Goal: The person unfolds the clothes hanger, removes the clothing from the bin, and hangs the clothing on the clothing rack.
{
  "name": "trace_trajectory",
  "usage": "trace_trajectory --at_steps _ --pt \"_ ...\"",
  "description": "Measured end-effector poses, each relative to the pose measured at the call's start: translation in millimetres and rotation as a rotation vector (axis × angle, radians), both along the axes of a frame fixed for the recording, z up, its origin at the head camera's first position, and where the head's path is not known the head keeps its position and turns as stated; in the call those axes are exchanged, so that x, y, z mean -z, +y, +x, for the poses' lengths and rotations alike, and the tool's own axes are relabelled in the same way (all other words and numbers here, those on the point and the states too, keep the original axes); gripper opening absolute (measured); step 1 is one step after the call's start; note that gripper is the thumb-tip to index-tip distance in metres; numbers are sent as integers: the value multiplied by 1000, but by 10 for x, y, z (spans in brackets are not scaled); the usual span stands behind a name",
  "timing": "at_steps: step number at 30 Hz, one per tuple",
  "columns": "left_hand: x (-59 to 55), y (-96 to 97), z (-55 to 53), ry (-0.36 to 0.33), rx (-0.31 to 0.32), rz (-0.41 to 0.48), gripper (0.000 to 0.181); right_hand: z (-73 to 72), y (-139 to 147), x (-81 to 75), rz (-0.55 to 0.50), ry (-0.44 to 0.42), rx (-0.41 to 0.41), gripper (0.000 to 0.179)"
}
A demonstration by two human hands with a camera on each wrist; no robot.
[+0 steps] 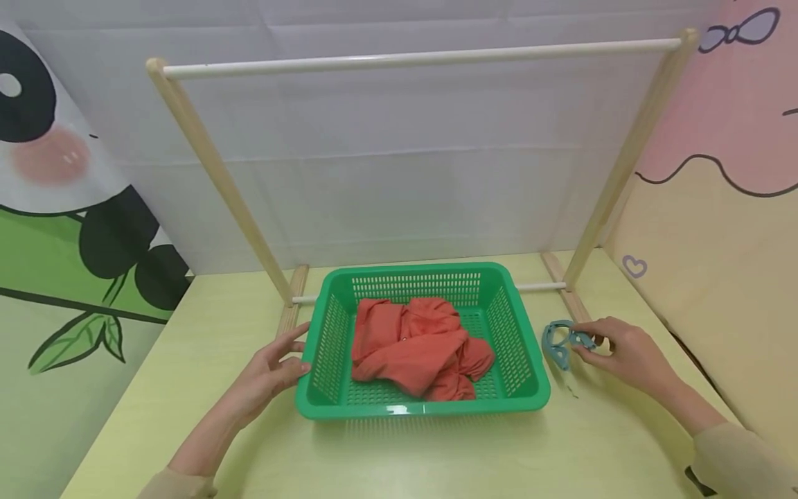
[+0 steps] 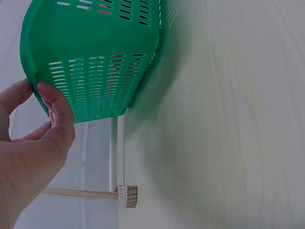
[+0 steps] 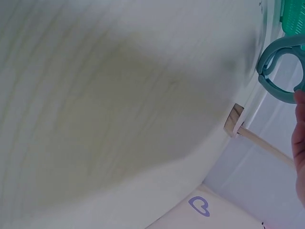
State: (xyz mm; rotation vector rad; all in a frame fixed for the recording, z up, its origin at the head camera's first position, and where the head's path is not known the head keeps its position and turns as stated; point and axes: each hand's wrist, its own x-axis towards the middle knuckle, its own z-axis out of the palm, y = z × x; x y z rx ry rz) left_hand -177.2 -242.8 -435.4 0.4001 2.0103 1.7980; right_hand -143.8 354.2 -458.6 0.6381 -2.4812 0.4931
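A green plastic basket [image 1: 424,409] with slotted walls sits on the table, holding a crumpled red cloth garment [image 1: 405,353]. My left hand [image 1: 274,371] is at the basket's left rim; the left wrist view shows thumb and fingers [image 2: 55,102] pinching that rim. To the basket's right, my right hand [image 1: 626,350] pinches a teal plastic clip [image 1: 557,343] between thumb and fingers. In the right wrist view this clip [image 3: 281,93] shows a ring-shaped end with a split in it. A thin pale strip hangs below it in the head view.
Behind the basket stands a wooden rack [image 1: 218,166] with a white top bar [image 1: 424,59] and a low white crossbar. Its feet rest on the pale wood-grain table [image 1: 436,461]. A white cloth backdrop and printed side panels enclose the table.
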Motion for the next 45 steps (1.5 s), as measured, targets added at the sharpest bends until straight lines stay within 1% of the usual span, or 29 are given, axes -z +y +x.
trace_trajectory --at_steps 7,16,21,23,26,28,30,34,40,42,45 --pt "-7 -1 0 3 6 7 73 -3 -37 -127 -36 40 -3 37" --pt "-6 1 1 6 16 19 71 -44 -53 -216 -96 34 23 34" --pt "-16 14 -4 15 16 23 71 -88 -72 -320 -160 31 33 38" --pt "-18 17 -8 17 15 21 71 -101 -87 -373 -181 -1 41 41" --pt "-20 18 -9 18 11 17 71 -108 -97 -432 -220 -83 61 41" --pt "-19 18 -11 18 10 16 71 -102 -104 -462 -241 -142 89 38" --pt "-19 19 -11 18 8 15 71 -98 -110 -475 -266 -192 114 36" --pt "-20 21 -11 17 4 9 71 -95 -141 -504 -287 -260 154 33" --pt "-19 18 -8 17 2 5 70 -85 -224 -601 -357 -333 182 29" --pt "-16 14 -5 16 3 6 70 -91 -239 -630 -391 -334 181 28" --pt "-16 8 0 17 3 5 70 -125 -257 -677 -450 -298 150 26"
